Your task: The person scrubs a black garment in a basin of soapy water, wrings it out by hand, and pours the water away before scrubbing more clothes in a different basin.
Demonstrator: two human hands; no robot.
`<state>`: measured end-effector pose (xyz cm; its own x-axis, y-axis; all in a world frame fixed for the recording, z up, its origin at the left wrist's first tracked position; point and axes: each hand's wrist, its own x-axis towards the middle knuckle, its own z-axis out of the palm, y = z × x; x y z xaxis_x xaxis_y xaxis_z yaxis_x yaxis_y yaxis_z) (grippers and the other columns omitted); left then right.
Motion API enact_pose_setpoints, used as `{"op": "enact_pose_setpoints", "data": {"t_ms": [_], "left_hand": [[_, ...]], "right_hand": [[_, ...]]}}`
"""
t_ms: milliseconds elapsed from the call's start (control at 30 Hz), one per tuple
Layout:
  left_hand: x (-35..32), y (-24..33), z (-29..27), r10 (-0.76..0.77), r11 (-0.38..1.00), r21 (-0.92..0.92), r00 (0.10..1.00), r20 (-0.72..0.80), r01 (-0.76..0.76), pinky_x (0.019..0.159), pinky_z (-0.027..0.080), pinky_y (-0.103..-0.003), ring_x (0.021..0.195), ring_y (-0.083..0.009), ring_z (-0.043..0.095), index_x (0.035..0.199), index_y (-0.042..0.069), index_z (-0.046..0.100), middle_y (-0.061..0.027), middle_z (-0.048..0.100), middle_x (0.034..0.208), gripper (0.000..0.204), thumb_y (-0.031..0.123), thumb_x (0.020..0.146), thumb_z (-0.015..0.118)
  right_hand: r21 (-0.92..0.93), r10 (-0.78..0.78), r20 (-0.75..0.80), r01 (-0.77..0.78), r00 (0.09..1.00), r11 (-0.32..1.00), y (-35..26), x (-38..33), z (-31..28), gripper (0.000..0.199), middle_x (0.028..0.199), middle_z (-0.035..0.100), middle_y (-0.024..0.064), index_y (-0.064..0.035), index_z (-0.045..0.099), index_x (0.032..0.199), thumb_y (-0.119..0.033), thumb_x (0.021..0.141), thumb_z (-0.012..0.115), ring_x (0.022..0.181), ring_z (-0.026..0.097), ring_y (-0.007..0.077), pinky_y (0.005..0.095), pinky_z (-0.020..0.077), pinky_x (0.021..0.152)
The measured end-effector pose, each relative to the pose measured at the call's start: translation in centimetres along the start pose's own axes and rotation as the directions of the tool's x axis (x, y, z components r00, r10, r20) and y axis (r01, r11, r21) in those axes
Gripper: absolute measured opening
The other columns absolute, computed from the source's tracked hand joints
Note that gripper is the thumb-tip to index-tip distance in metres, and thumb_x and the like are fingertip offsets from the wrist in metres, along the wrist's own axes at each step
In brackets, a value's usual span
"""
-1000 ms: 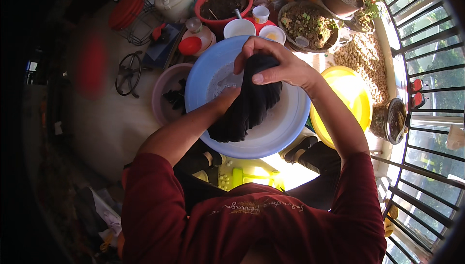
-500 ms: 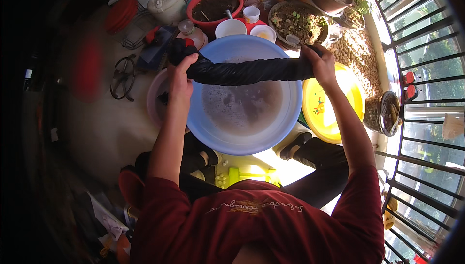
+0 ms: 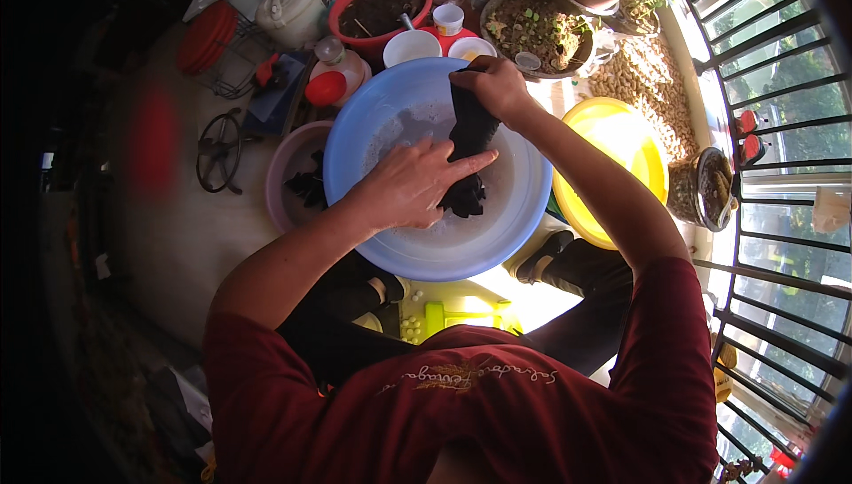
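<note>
A wet-looking black cloth point(image 3: 471, 126) hangs bunched over a large blue basin point(image 3: 357, 237) that holds cloudy, sudsy water. My right hand point(image 3: 497, 91) grips the cloth's upper end near the basin's far rim. My left hand point(image 3: 410, 184) is open over the middle of the basin, fingers spread, one of them stretched across the front of the cloth. Whether the left hand touches the fabric I cannot tell. The cloth's lower end is crumpled, just above or at the water. To the left, a pink basin point(image 3: 278, 184) contains more black fabric point(image 3: 308, 184).
A yellow basin point(image 3: 612, 182) stands right of the blue one. Beyond are a red soil-filled tub point(image 3: 379, 7), a white bowl point(image 3: 412, 47), a white cup point(image 3: 448, 18) and a planter point(image 3: 537, 36). Peanuts point(image 3: 652, 76) lie by the barred window. A black wheel-shaped stand point(image 3: 219, 151) is at left.
The cloth was stretched in a twisted roll between both hands; now it hangs from my right hand, which moved left. My left hand has let go and moved right and nearer, fingers spread.
</note>
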<state>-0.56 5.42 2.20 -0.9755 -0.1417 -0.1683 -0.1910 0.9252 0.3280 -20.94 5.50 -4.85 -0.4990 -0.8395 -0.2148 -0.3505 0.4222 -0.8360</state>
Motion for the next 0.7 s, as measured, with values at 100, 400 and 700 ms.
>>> {"op": "enact_pose_setpoints", "data": {"t_ms": [100, 400, 700], "left_hand": [[-0.7, -1.5, 0.1, -0.036, 0.994, 0.104, 0.993, 0.117, 0.024, 0.073, 0.048, -0.041, 0.089, -0.031, 0.055, 0.141, 0.032, 0.032, -0.0103, 0.053, 0.094, 0.093, 0.007, 0.059, 0.07], [-0.6, -3.9, -3.0, -0.002, 0.829, -0.554, 0.991, -0.136, -0.075, 0.095, 0.043, -0.034, 0.111, -0.0269, 0.054, 0.136, 0.02, 0.039, -0.0113, 0.056, 0.121, 0.089, 0.007, 0.055, 0.073], [0.2, -2.9, -0.1, -0.37, -0.033, -0.946, 0.883, -0.288, -0.322, 0.097, 0.04, -0.03, 0.11, -0.0203, 0.054, 0.125, 0.002, 0.051, -0.0093, 0.059, 0.115, 0.082, 0.003, 0.044, 0.065]], "right_hand": [[0.049, 0.011, 0.192, -0.02, 0.981, 0.999, -3.3, -2.6, 0.8, 0.035, 0.096, 0.066, 0.0103, -0.0018, 0.067, 0.099, -0.028, 0.076, 0.068, 0.085, 0.061, 0.0165, 0.0295, 0.0464, 0.08], [0.482, 0.079, 0.639, -0.478, 0.765, 0.735, -4.1, -3.3, -1.0, 0.036, 0.105, 0.063, 0.0084, -0.002, 0.059, 0.111, -0.026, 0.085, 0.061, 0.095, 0.061, 0.0154, 0.0298, 0.0475, 0.086], [0.895, -0.551, 0.398, -0.444, 0.734, 0.055, 1.9, -4.2, -0.9, 0.054, 0.128, 0.051, 0.0147, -0.0015, 0.039, 0.133, -0.028, 0.089, 0.055, 0.115, 0.052, 0.0266, 0.0403, 0.0381, 0.103]]}}
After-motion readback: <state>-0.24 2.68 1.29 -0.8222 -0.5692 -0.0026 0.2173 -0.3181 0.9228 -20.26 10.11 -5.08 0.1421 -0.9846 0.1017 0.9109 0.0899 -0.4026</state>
